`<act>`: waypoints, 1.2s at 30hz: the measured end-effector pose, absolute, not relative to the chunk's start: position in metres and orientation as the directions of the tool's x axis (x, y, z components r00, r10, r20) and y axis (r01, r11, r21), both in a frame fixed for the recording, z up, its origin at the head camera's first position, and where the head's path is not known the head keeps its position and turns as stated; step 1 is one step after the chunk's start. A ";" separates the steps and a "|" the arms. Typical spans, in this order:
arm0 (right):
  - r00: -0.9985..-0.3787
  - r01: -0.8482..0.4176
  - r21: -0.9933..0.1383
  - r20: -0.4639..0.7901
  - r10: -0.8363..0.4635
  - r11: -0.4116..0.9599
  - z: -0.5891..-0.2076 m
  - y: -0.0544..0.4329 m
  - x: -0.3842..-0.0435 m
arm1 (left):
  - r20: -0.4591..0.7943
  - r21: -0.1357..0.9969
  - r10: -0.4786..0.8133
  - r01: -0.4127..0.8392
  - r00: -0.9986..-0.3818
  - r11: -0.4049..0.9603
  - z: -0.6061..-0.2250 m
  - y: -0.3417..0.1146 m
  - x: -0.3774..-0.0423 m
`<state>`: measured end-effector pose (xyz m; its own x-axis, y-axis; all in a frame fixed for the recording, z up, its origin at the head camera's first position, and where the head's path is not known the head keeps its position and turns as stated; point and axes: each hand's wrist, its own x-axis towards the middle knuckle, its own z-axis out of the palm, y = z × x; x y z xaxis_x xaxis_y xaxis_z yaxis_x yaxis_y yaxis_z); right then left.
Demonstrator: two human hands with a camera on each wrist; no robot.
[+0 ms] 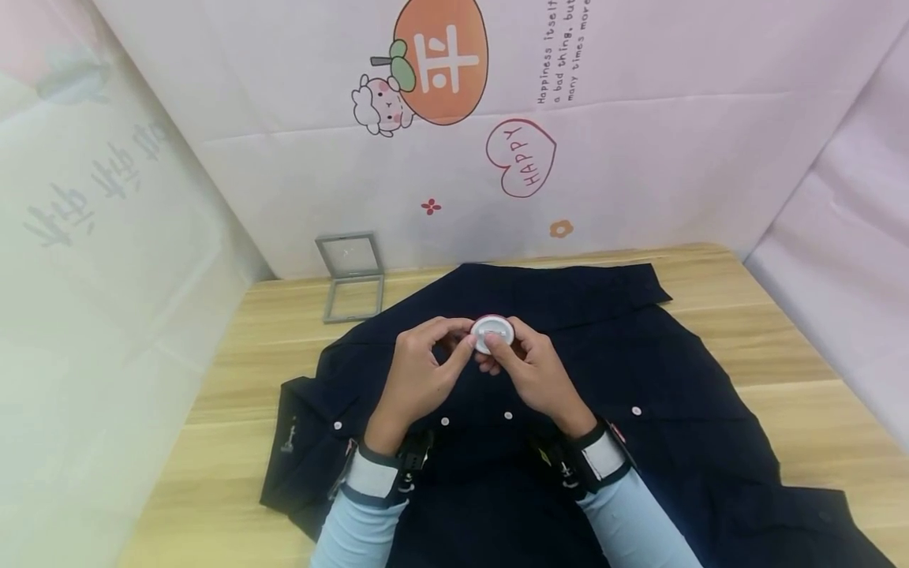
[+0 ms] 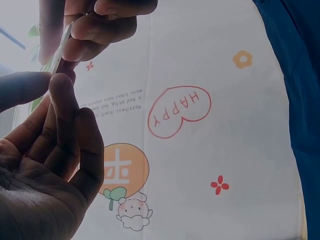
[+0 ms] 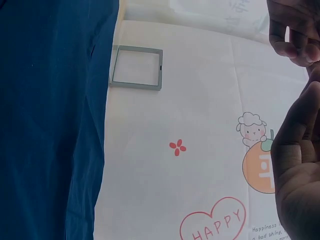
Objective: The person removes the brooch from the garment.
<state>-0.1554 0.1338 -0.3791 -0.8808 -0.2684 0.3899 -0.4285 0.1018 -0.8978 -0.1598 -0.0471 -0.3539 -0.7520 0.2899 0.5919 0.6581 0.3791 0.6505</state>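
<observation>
A round pin badge (image 1: 493, 323), its white back with the clasp facing up and a red rim at the far edge, is held over the dark navy shirt (image 1: 604, 359). My left hand (image 1: 424, 369) pinches its left edge between thumb and forefinger. From the other side my right hand (image 1: 541, 372) grips it, thumb pressed on the back near the clasp and fingers behind. In the left wrist view the badge shows only as a thin edge between the fingers. The badge's front face is hidden. The right wrist view shows the right hand (image 3: 299, 165) at its right edge.
The shirt lies spread over the wooden table (image 1: 220, 394), with small white buttons (image 1: 636, 411) on it. A grey square hinged display case (image 1: 382, 298) stands opened at the back left. White printed cloth (image 1: 284, 189) hangs behind the table and along both sides.
</observation>
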 end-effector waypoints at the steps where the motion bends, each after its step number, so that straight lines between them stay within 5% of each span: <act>1: -0.881 -0.429 -0.898 0.392 -0.266 0.099 -0.379 0.134 -0.155 | 0.590 0.651 0.294 0.658 -0.752 0.378 -0.354 -0.047 -0.160; 36: -0.874 -0.453 -0.885 0.416 -0.250 0.110 -0.383 0.134 -0.157 | 0.590 0.635 0.326 0.674 -0.738 0.378 -0.354 -0.047 -0.162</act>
